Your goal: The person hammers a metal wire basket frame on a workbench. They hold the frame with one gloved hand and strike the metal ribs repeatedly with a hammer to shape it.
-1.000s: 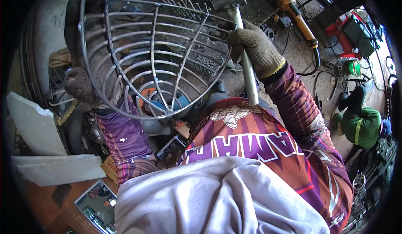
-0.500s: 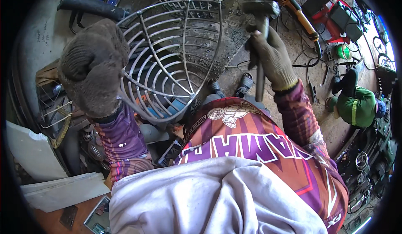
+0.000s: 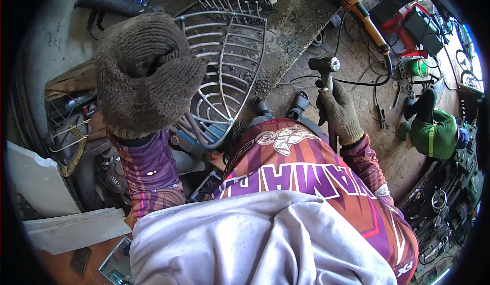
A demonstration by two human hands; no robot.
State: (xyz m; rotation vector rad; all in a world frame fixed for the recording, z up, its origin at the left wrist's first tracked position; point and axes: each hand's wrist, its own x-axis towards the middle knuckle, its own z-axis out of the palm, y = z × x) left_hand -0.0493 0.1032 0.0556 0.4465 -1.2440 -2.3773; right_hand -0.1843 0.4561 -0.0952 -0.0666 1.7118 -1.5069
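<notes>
A fan-shaped grille of welded metal rods (image 3: 221,65) stands tilted in front of me, left of centre. My left hand (image 3: 145,76), in a thick brown knitted glove, is closed at the grille's left edge, and the glove hides that part of the rim. Off to the right, my gloved right hand (image 3: 341,109) is wrapped around the handle of a hammer (image 3: 326,64). The hammer's head points up and stands apart from the grille.
Beyond the grille, metal pieces with upright prongs (image 3: 237,4) lie on a dirty surface. A yellow-orange power tool (image 3: 360,12) is at the upper right, near a red plastic stool (image 3: 398,30). A person in green (image 3: 433,132) crouches at far right. White boards (image 3: 76,229) lie lower left.
My left hand has moved right and looks larger, covering more of the grille, which has turned slightly. My right hand has lowered the hammer down and away from the grille.
</notes>
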